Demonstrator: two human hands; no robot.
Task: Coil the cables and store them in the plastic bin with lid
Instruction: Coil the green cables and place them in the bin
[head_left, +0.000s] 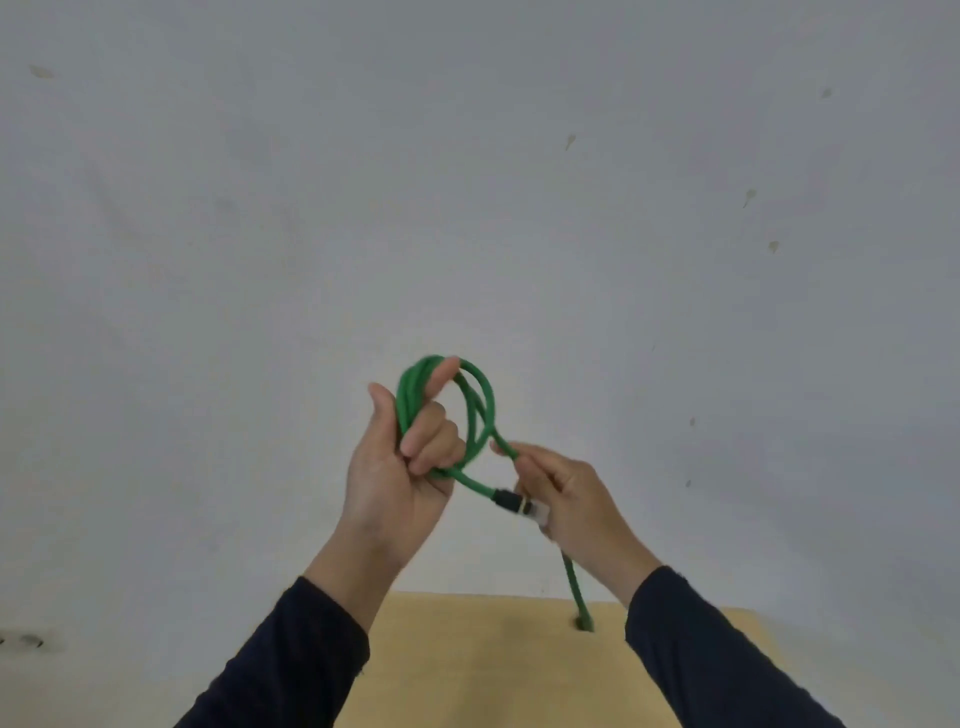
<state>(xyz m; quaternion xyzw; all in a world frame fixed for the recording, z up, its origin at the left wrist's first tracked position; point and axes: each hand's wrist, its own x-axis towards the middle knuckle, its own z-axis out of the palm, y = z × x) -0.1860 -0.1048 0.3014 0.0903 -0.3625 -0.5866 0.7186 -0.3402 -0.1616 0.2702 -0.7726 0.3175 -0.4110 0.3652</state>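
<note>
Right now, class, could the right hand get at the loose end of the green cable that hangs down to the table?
Probably yes. The right hand already holds the cable just above that hanging end, and nothing lies between them. It would have to let go of the plug first, while the left hand keeps the coil.

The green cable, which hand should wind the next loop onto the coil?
Probably the right hand. It pinches the green cable just past the coil, with the loose length hanging toward the wooden table, while the left hand is closed around the coil.
</note>
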